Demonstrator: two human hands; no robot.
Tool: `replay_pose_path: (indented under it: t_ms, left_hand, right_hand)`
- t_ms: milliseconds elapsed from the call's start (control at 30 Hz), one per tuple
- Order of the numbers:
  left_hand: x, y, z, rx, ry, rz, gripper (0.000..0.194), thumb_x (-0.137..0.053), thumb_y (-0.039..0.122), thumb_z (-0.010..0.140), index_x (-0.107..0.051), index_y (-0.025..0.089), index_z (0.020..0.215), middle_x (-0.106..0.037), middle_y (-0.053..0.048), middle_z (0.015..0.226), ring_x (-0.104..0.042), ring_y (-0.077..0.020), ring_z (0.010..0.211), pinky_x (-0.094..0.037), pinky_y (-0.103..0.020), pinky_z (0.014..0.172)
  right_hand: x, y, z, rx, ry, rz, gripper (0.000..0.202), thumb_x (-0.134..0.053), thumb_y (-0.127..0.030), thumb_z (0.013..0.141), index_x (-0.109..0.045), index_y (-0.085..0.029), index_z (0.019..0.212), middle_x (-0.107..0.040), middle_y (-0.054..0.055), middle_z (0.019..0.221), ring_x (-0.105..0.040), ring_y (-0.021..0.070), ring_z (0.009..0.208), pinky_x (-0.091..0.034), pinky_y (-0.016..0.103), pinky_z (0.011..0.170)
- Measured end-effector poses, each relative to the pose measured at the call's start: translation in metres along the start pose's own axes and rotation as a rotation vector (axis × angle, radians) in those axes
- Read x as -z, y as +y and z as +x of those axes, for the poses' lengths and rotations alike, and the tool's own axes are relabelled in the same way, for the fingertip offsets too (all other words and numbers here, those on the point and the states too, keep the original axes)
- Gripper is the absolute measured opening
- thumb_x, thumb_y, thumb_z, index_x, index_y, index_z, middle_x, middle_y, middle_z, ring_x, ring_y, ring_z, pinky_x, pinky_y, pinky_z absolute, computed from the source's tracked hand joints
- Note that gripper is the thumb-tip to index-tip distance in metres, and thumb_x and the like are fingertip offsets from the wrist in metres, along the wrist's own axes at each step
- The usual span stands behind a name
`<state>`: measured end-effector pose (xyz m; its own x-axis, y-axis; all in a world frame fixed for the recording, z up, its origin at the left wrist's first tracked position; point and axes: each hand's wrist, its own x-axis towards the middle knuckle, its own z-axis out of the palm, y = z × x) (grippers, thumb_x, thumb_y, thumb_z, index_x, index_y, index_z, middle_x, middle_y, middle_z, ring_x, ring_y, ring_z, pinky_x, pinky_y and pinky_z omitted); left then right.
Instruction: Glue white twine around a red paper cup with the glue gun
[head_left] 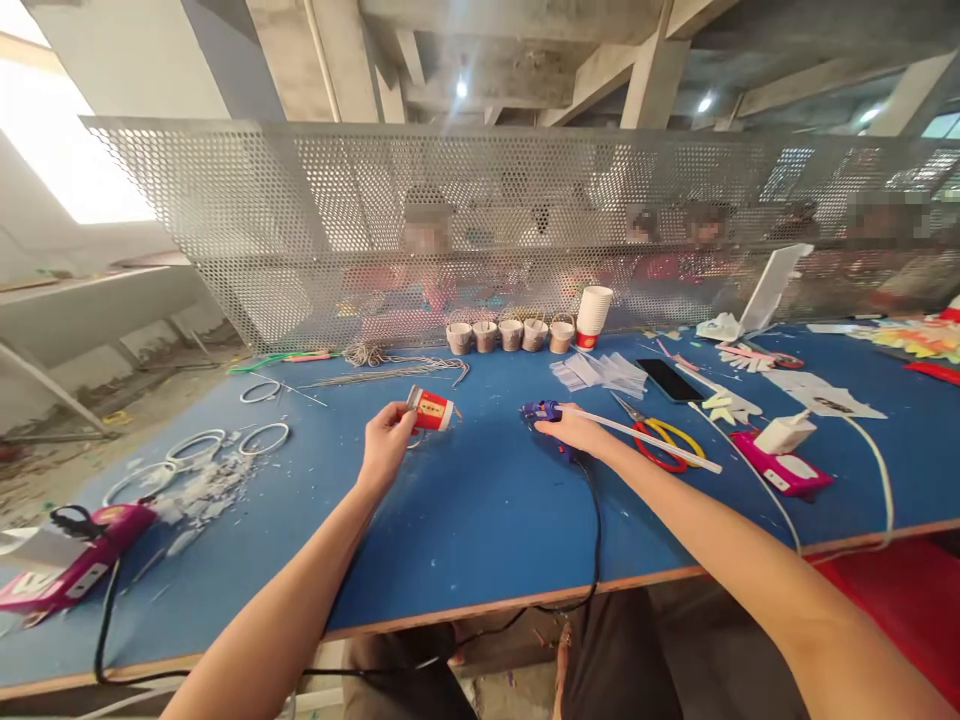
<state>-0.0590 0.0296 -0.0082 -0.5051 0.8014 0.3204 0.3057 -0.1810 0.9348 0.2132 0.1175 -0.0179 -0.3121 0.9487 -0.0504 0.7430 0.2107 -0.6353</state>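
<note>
My left hand (388,440) grips a red and white paper cup (433,410), which lies tilted on its side just above the blue table (480,530). A thin strand sticks out near the cup's bottom. In my right hand (577,432) is a blue glue gun (541,412), its nozzle pointing left towards the cup, with a gap between them. A long white glue stick (649,438) runs from the gun's back over my wrist, and a black cord (598,520) hangs from it. Scissors (670,444) with red and yellow handles lie beside my right wrist.
Several small bucket-like cups (511,335) stand at the back by a paper cup stack (594,315). Twine (390,370), white rings (196,446) and scraps lie left. A phone (669,380) and pink power strips (780,465) are about. A perforated metal screen (300,230) closes the far side.
</note>
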Motion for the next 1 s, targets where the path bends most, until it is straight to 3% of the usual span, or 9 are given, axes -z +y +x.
replay_pose_path:
  t_ms: [133,300,567,767,1000]
  left_hand:
    - [-0.001,0.001,-0.003,0.006,-0.028,0.039,0.012,-0.055,0.027,0.062,-0.061,0.017,0.062,-0.056,0.005,0.052,-0.052,-0.012,0.051,-0.041,-0.021,0.051]
    - [-0.006,0.004,-0.008,0.025,-0.068,0.07,0.016,-0.054,0.03,0.065,-0.063,0.017,0.066,-0.06,0.003,0.056,-0.052,-0.0128,0.053,-0.043,-0.023,0.054]
    - [-0.011,0.009,-0.013,0.041,-0.124,0.109,0.015,-0.054,0.031,0.066,-0.061,0.018,0.065,-0.057,0.003,0.055,-0.053,-0.014,0.056,-0.041,-0.023,0.055]
    - [-0.013,0.014,-0.02,0.052,-0.17,0.174,0.017,-0.055,0.033,0.065,-0.062,0.018,0.063,-0.059,0.002,0.056,-0.056,-0.0158,0.058,-0.044,-0.024,0.056]
    - [-0.01,0.017,-0.022,0.042,-0.194,0.282,0.022,-0.056,0.04,0.065,-0.064,0.02,0.065,-0.063,0.002,0.055,-0.058,-0.017,0.056,-0.045,-0.023,0.055]
  right_hand:
    - [-0.018,-0.001,0.005,0.001,0.031,0.147,0.024,-0.055,-0.036,0.091,-0.061,-0.013,0.086,-0.061,-0.002,0.074,-0.058,0.0094,0.06,-0.05,0.025,0.057]
    - [-0.031,0.007,0.003,0.041,0.103,0.33,0.019,-0.055,-0.031,0.084,-0.063,-0.015,0.079,-0.062,-0.001,0.064,-0.055,0.011,0.052,-0.043,0.022,0.048]
    - [-0.027,0.013,-0.009,0.068,0.077,0.493,0.026,-0.053,-0.038,0.079,-0.065,-0.015,0.079,-0.069,0.006,0.071,-0.062,0.0158,0.061,-0.043,0.021,0.045]
    - [-0.028,0.004,-0.022,0.096,-0.016,0.568,0.031,-0.048,-0.042,0.083,-0.063,-0.015,0.081,-0.063,0.0,0.055,-0.061,0.0126,0.05,-0.049,0.021,0.051]
    - [-0.033,0.001,-0.028,0.198,-0.028,0.532,0.023,-0.054,-0.037,0.083,-0.059,-0.016,0.092,-0.053,-0.007,0.047,-0.055,0.0109,0.044,-0.044,0.02,0.047]
